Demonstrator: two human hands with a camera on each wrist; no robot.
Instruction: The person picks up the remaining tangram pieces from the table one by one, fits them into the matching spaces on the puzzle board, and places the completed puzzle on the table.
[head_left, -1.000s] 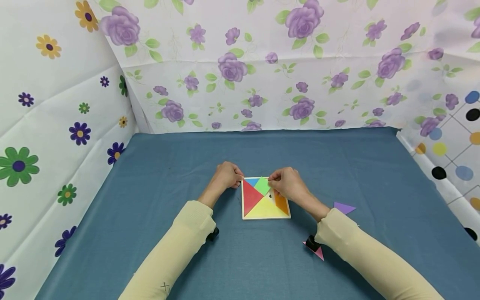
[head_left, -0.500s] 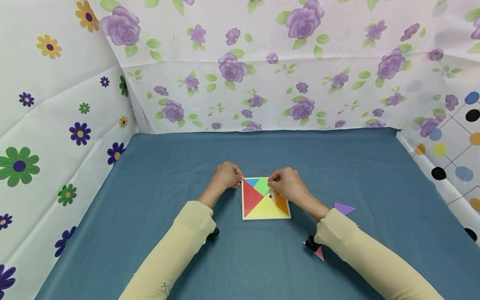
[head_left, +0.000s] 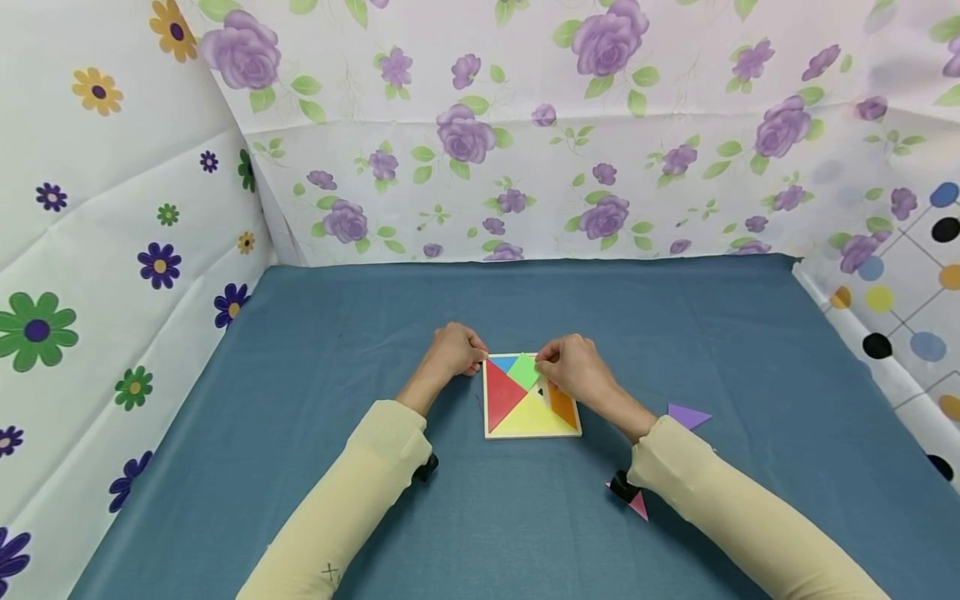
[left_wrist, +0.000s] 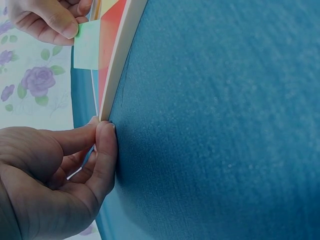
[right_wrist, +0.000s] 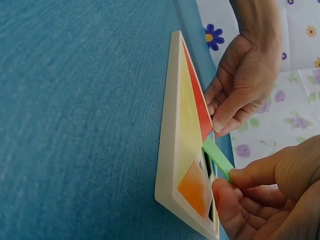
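Note:
A square tangram tray (head_left: 532,437) with a pale rim lies mid-table. Its far left corner is pinched between thumb and finger of my left hand (head_left: 452,350). My right hand (head_left: 576,364) pinches one corner of a green square piece (head_left: 524,372) above the tray. In the right wrist view the green square (right_wrist: 218,159) is tilted, its far edge raised. Set in the tray are a red triangle (head_left: 501,397), a yellow triangle (head_left: 534,419), an orange piece (head_left: 563,407) and a blue piece (head_left: 503,364). My right hand hides the tray's far right corner.
A purple triangle (head_left: 687,416) lies on the blue cloth (head_left: 510,525) right of the tray. Nearer me is a pink triangle (head_left: 639,505), partly hidden by the black wrist strap (head_left: 624,486). Flowered sheets (head_left: 420,83) stand at the back and left.

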